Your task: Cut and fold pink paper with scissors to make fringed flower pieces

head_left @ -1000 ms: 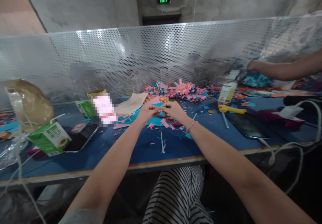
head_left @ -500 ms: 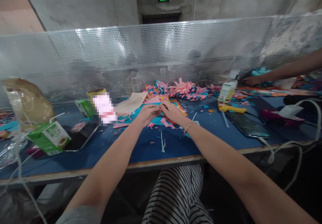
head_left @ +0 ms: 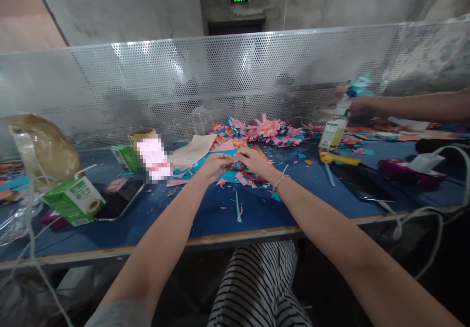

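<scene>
My left hand (head_left: 217, 166) and my right hand (head_left: 255, 162) meet fingertip to fingertip above the middle of the blue table. Both are pinched closed on a small piece of pink paper (head_left: 236, 158), mostly hidden by the fingers. Beneath them lie blue, pink and orange paper sheets with small scraps (head_left: 240, 177) around. Just behind, pink and blue fringed paper flowers (head_left: 270, 128) are heaped against the mesh. A beige sheet (head_left: 194, 151) lies left of the pile.
On the left are a green drink carton (head_left: 75, 202), a dark tablet (head_left: 123, 199) and a lit phone (head_left: 153, 159). To the right are a bottle (head_left: 332, 133), a yellow glue gun (head_left: 340, 158), a phone (head_left: 362, 182) and white cables. A perforated metal screen (head_left: 165, 82) stands behind.
My hands stay together, with fingers slightly shifted and pink paper now showing between them. At the right, another person's hand has lifted a blue paper piece up and leftward, behind the bottle.
</scene>
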{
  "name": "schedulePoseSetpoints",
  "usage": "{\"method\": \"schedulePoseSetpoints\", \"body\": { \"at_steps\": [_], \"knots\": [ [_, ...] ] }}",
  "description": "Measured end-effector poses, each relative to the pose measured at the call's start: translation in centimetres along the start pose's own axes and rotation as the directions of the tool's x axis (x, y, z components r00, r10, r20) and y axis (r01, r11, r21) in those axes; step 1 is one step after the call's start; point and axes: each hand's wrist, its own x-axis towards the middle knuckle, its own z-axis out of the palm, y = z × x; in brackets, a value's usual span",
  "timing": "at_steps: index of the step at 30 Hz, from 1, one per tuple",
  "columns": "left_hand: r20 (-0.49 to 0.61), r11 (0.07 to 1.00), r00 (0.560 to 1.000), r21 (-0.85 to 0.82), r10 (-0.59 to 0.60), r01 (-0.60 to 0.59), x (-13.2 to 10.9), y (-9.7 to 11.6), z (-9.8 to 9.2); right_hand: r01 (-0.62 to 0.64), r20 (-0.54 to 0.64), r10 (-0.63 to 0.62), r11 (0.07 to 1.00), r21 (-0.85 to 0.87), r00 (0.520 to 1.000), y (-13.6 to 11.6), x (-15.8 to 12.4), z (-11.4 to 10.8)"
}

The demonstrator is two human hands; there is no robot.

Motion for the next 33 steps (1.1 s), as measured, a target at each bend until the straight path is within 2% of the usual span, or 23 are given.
{"method": "schedulePoseSetpoints", "body": {
  "at_steps": [7, 12, 15, 18, 20, 21, 22, 24, 26, 29, 33],
  "knots": [
    [0.033, 0.992, 0.999, 0.128, 0.014, -0.018, 0.0, -0.1, -0.2, -0.06, -0.01, 0.059, 0.996, -0.063, 0.998, -0.2, 0.0, -0.3],
    [0.031, 0.971, 0.998, 0.235, 0.046, -0.052, -0.2, 0.5, -0.2, -0.112, 0.051, 0.113, 0.993, -0.031, 0.992, -0.7, -0.2, -0.8],
    [0.02, 0.932, 0.996, 0.351, 0.088, -0.089, 0.0, 1.0, -0.9, -0.082, 0.025, 0.086, 0.988, -0.133, 0.996, -0.4, -0.1, -1.2],
    [-0.037, 0.838, 0.982, 0.528, 0.183, -0.137, 0.4, 1.1, -2.4, -0.029, -0.028, 0.021, 0.933, -0.359, 0.999, 0.5, 0.1, -1.7],
    [-0.108, 0.671, 0.962, 0.736, 0.249, -0.091, 0.7, 1.1, -3.5, -0.028, -0.022, 0.019, 0.88, -0.473, 1.0, 1.3, 0.1, -2.0],
    [-0.137, 0.604, 0.957, 0.795, 0.257, -0.048, 0.8, 1.1, -3.9, -0.043, -0.006, 0.047, 0.856, -0.516, 0.999, 1.7, 0.1, -2.1],
    [-0.174, 0.579, 0.958, 0.815, 0.227, 0.011, 0.9, 1.1, -4.2, -0.055, 0.027, 0.085, 0.823, -0.566, 0.996, 2.1, 0.0, -2.2],
    [-0.25, 0.582, 0.945, 0.809, 0.213, 0.082, 1.0, 1.1, -4.5, -0.085, 0.097, 0.208, 0.719, -0.69, 0.973, 2.6, -0.2, -2.3],
    [-0.283, 0.587, 0.929, 0.804, 0.24, 0.093, 0.9, 1.1, -4.5, -0.123, 0.141, 0.36, 0.62, -0.775, 0.922, 2.8, -0.4, -2.3],
    [-0.226, 0.571, 0.948, 0.819, 0.223, 0.061, 0.8, 0.8, -4.1, -0.173, 0.168, 0.483, 0.583, -0.794, 0.859, 2.6, -0.7, -2.4],
    [-0.083, 0.618, 0.995, 0.786, 0.061, 0.028, 0.6, -0.4, -3.5, -0.182, 0.216, 0.522, 0.608, -0.773, 0.825, 2.5, -0.7, -2.7]
  ]
}}
